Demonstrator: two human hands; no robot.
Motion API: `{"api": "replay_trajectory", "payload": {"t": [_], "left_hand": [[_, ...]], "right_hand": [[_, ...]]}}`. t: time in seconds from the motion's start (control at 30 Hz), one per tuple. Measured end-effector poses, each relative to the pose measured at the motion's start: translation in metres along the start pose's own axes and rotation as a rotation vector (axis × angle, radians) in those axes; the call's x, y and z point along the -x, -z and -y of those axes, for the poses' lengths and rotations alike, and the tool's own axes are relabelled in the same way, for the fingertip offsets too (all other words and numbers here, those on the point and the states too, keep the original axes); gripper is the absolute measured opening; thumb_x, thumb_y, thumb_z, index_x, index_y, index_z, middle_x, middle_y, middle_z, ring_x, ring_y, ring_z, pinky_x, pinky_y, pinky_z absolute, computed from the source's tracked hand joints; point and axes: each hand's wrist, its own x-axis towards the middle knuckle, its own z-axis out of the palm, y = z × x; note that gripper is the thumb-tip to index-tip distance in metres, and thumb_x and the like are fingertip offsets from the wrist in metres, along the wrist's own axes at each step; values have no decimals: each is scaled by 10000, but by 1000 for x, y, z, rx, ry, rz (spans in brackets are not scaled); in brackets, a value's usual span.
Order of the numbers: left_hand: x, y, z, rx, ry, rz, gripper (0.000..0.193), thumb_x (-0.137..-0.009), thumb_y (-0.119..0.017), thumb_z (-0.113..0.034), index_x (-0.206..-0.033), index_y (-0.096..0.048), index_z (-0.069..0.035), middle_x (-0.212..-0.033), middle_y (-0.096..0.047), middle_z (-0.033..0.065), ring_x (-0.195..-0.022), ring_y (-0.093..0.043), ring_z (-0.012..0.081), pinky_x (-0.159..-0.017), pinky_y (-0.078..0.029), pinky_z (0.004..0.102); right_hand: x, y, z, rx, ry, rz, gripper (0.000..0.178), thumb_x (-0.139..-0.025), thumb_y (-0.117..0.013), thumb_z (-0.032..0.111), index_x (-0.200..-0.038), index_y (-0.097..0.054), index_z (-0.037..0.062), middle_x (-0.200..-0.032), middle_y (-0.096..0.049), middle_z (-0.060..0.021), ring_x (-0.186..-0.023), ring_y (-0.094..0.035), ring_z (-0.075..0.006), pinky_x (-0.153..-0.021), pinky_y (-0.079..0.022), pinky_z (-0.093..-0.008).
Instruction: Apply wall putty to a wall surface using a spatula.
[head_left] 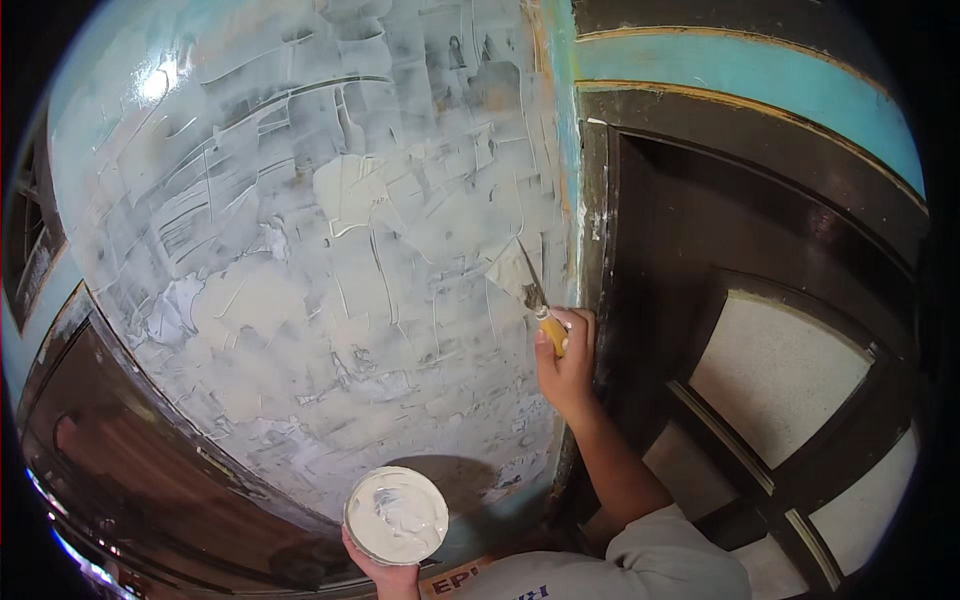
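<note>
My right hand is wrapped round the yellow handle of a putty knife. Its blade, smeared with white putty, lies at the wall near the right-hand door frame; whether it presses on the surface I cannot tell. The wall carries uneven grey-white putty with ridges and scrape marks. Low in the view, my left hand grips a round tub from below and its left side. White putty with a stirred surface fills the tub, which is held in front of the wall's lower part.
A dark wooden door frame borders the wall on the right, beside a dark panelled door. Turquoise bands run above it. At lower left stands another dark wooden door or cabinet. A bright light reflection shines at upper left.
</note>
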Motion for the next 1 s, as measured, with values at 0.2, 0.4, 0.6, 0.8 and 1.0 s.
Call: {"api": "replay_trajectory", "payload": {"t": [0.2, 0.4, 0.6, 0.8, 1.0], "left_hand": [[-4, -1, 6, 17, 25, -45, 572, -963, -329, -460, -1355, -497, -79, -1381, -519, 106, -1280, -473, 313, -1089, -367, 480], [-6, 0, 9, 37, 56, -17, 569, -954, -360, -461, -1361, -497, -88, -1397, -506, 105, -1291, -461, 321, -1093, -358, 492], [-6, 5, 11, 16, 30, -33, 568, -953, -364, -463, -1357, -501, -88, -1395, -508, 107, -1289, -462, 321, -1094, -358, 489], [-1, -3, 8, 14, 15, 8, 580, -968, -334, -464, -1366, -484, -69, -1406, -494, 111, -1296, -456, 309, -1096, -359, 478], [-1, -4, 6, -27, -45, 17, 567, -984, -314, -451, -1376, -472, -74, -1406, -493, 111, -1296, -459, 298, -1088, -373, 462]], "right_hand": [[-24, -2, 20, -293, -178, 42, 302, -1029, -379, 164, -1273, -455, 3, -939, -528, -41, -736, -479, -92, -685, -437, -249], [-34, -19, 28, -632, -493, 75, 324, -1053, -357, 244, -1285, -457, 41, -854, -532, -40, -648, -439, -78, -593, -407, -236], [-52, -30, 23, -495, -339, 5, 227, -1033, -432, 222, -1186, -391, 60, -822, -549, -50, -572, -427, -72, -526, -380, -211], [-64, -17, 31, -511, -574, 162, 217, -1014, -498, 228, -1065, -369, 61, -761, -592, -71, -563, -513, -84, -450, -390, -239], [-64, -11, 30, -398, -565, 200, 212, -1009, -512, 208, -1056, -382, 47, -769, -593, -63, -557, -519, -102, -509, -432, -269]]}}
